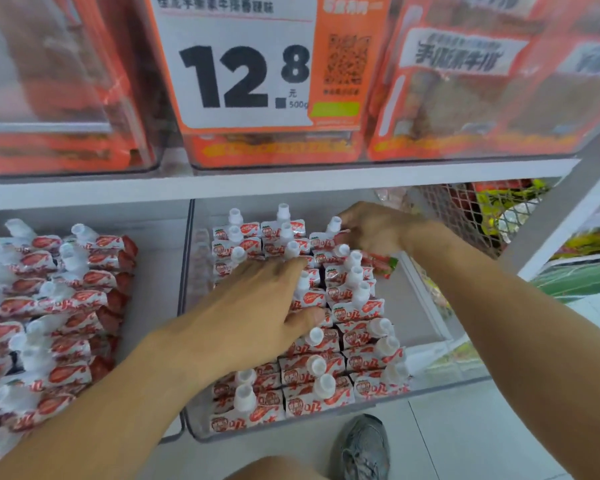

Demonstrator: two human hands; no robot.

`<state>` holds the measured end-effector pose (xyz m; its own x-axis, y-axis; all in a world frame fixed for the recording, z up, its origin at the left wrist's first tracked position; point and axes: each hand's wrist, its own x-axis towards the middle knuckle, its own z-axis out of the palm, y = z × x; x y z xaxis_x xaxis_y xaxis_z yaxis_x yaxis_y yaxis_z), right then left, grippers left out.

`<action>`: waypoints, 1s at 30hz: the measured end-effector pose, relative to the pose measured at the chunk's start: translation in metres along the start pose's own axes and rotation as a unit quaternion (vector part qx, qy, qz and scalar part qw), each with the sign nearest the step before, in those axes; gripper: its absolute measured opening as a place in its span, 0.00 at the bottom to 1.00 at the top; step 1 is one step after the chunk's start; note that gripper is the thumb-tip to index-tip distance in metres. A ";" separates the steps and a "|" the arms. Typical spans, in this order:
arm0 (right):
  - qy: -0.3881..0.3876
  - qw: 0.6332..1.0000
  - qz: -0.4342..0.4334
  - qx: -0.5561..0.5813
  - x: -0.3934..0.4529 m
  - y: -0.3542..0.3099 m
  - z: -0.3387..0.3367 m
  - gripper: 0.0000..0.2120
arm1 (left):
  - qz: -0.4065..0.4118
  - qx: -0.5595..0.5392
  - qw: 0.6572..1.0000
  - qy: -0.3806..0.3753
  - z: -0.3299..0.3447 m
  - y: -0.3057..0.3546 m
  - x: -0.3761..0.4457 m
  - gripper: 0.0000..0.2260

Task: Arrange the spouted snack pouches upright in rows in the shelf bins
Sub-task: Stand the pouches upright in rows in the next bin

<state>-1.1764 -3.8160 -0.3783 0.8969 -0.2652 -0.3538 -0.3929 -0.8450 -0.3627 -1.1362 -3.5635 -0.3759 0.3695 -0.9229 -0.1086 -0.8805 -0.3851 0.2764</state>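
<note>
Red-and-white spouted pouches with white caps (312,372) stand upright in rows in a clear bin (440,334) on the lower shelf. My left hand (257,306) lies flat on the middle rows, fingers spread and pressing the pouch tops. My right hand (371,230) reaches to the back of the right row and holds a pouch (383,263) whose red and green end sticks out below the palm. A second clear bin at the left holds several more of the same pouches (66,306), leaning in rows.
The shelf above (257,183) carries clear bins of orange snack packs and a large 12.8 price card (246,64). A wire mesh basket (465,216) sits at the right behind my right arm. My grey shoe (364,445) stands on the tiled floor below.
</note>
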 end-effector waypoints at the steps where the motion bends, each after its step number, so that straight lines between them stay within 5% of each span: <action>1: -0.024 1.000 0.004 -0.006 -0.002 0.001 -0.001 0.09 | 0.000 0.002 1.000 0.001 0.000 0.000 0.000 0.34; 3: -0.065 0.998 0.019 0.011 -0.013 0.001 -0.009 0.22 | 0.001 0.002 1.000 0.004 -0.001 0.001 -0.001 0.34; 5: -0.021 0.996 0.053 0.072 -0.024 0.009 -0.022 0.28 | 0.003 0.005 1.000 0.006 -0.001 0.001 0.000 0.34; 8: 0.082 0.993 0.078 -0.041 -0.029 0.018 -0.027 0.19 | 0.003 0.010 1.000 0.006 -0.001 0.002 -0.001 0.34; 11: 0.038 0.969 0.141 -0.201 -0.024 0.020 -0.001 0.20 | 0.001 0.013 1.000 0.005 -0.001 0.003 -0.003 0.34; 17: 0.036 0.967 0.190 -0.166 -0.022 0.022 0.027 0.38 | 0.005 0.012 1.000 0.005 -0.001 0.002 -0.001 0.33; 23: 0.015 0.947 0.186 -0.262 -0.044 0.025 0.037 0.34 | 0.006 0.007 1.000 0.005 0.001 0.001 -0.001 0.33; 30: 0.023 0.964 0.151 -0.219 -0.075 0.009 0.034 0.38 | 0.002 0.011 1.000 0.007 0.000 0.002 -0.001 0.31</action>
<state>-1.2537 -3.7880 -0.3845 0.7676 -0.5409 -0.3438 -0.5230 -0.8387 0.1520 -1.1387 -3.5630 -0.3750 0.3696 -0.9245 -0.0937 -0.8885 -0.3811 0.2556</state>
